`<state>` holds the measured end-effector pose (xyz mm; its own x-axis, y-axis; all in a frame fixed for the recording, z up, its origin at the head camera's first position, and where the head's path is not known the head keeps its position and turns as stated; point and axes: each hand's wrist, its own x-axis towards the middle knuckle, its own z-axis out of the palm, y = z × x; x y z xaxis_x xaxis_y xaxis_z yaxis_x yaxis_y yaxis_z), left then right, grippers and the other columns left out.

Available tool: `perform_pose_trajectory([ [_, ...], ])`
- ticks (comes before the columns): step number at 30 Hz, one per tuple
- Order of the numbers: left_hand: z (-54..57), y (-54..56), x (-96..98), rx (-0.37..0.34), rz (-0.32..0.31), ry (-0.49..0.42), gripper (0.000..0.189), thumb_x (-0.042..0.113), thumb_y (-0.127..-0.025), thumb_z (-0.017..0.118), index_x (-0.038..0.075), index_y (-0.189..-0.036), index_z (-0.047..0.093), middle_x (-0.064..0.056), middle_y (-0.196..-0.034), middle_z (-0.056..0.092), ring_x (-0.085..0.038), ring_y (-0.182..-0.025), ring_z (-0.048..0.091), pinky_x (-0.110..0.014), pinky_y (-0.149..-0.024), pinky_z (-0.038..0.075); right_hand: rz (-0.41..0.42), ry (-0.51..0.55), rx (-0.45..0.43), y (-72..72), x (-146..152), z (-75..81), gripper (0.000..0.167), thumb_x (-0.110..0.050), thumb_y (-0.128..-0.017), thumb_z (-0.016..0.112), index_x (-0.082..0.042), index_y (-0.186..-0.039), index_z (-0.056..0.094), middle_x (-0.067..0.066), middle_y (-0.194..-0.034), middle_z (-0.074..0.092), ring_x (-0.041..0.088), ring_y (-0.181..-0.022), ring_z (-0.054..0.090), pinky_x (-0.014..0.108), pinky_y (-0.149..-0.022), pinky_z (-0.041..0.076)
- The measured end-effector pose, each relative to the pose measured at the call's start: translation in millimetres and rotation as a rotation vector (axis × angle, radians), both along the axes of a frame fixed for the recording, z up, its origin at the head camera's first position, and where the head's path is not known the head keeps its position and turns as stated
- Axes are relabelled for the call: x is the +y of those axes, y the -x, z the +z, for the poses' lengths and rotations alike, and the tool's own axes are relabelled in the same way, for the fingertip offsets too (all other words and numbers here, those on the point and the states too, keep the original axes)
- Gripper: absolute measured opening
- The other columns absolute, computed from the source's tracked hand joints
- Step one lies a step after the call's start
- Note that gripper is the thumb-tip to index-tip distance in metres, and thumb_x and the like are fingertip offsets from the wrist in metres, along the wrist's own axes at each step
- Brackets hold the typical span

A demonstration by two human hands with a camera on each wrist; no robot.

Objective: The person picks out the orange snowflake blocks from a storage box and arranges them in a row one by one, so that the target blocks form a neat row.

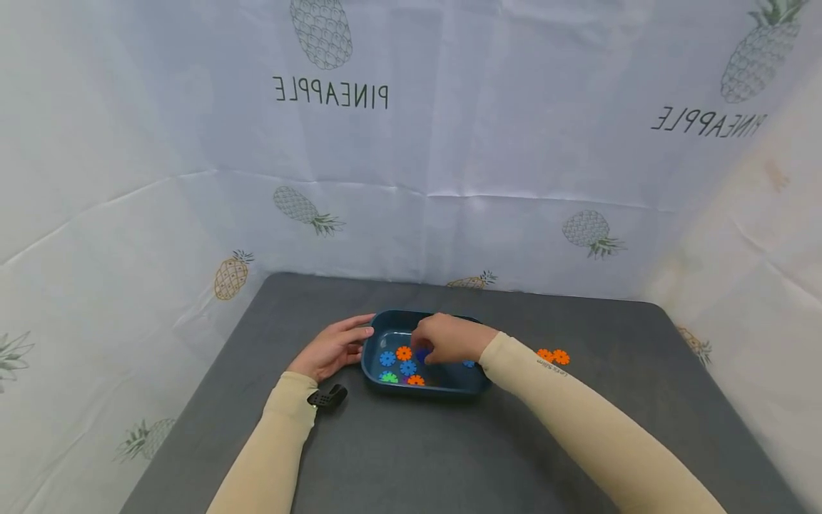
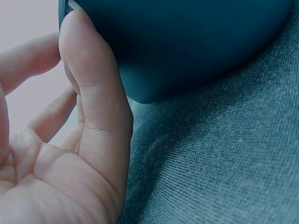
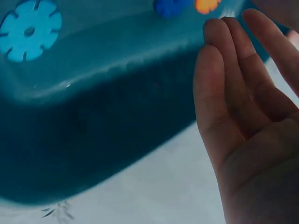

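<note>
A dark blue plastic tray [image 1: 420,391] stands on the table and holds several notched, flower-shaped plastic discs. My left hand [image 1: 330,350] holds the tray at its left end, its fingers against the outer wall in the left wrist view. Over the tray's middle, my right hand [image 1: 452,337] reaches down with loosely bent fingers [image 3: 210,79]. No disc shows between them, and a dark blue disc [image 1: 422,355] lies just by the fingertips. Left of that are orange [image 1: 404,353], blue [image 1: 387,358] and green discs [image 1: 388,377]. A light blue disc [image 3: 30,30] lies apart at the tray's right.
Two orange discs [image 1: 561,357] lie on the grey table [image 1: 411,457] to the right of the tray, partly behind my right forearm. White curtains [image 1: 424,157] with pineapple prints hang behind the table and along both sides. A black strap device [image 1: 327,397] sits at my left wrist.
</note>
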<state>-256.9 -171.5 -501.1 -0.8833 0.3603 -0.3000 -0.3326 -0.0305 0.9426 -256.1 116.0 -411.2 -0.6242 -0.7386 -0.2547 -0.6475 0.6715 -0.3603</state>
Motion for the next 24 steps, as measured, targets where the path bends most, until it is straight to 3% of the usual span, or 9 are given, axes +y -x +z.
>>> perform_pose_trajectory([
  [11, 1.2, 0.6, -1.9, 0.03, -0.049, -0.016, 0.065, 0.028, -0.109, 0.067, 0.016, -0.167, 0.042, -0.005, -0.125, 0.066, -0.013, -0.088, 0.067, -0.027, -0.082, 0.062, 0.129, -0.119, -0.002, -14.7, -24.4, -13.8, 0.017, -0.01, -0.098, 0.08, -0.016, -0.114, 0.081, -0.005, -0.099, 0.077, 0.004, -0.082, 0.063, 0.023, -0.08, 0.058],
  [17, 2.4, 1.0, -3.4, 0.028, -0.037, -0.018, 0.064, 0.029, -0.109, 0.069, 0.017, -0.166, 0.044, -0.003, -0.12, 0.066, -0.012, -0.083, 0.065, -0.026, -0.08, 0.062, 0.132, -0.157, 0.057, -17.5, -31.5, -17.2, 0.019, -0.003, -0.098, 0.077, -0.018, -0.108, 0.081, -0.007, -0.096, 0.075, 0.003, -0.08, 0.062, 0.023, -0.081, 0.059],
  [24, 0.0, 0.2, -2.7, 0.02, -0.023, -0.015, 0.063, 0.029, -0.107, 0.07, 0.018, -0.164, 0.047, -0.007, -0.125, 0.067, -0.014, -0.084, 0.066, -0.027, -0.081, 0.062, 0.142, -0.172, 0.101, -19.0, -36.0, -22.8, 0.013, -0.006, -0.101, 0.075, -0.018, -0.107, 0.079, -0.007, -0.091, 0.072, 0.004, -0.077, 0.061, 0.023, -0.081, 0.06],
])
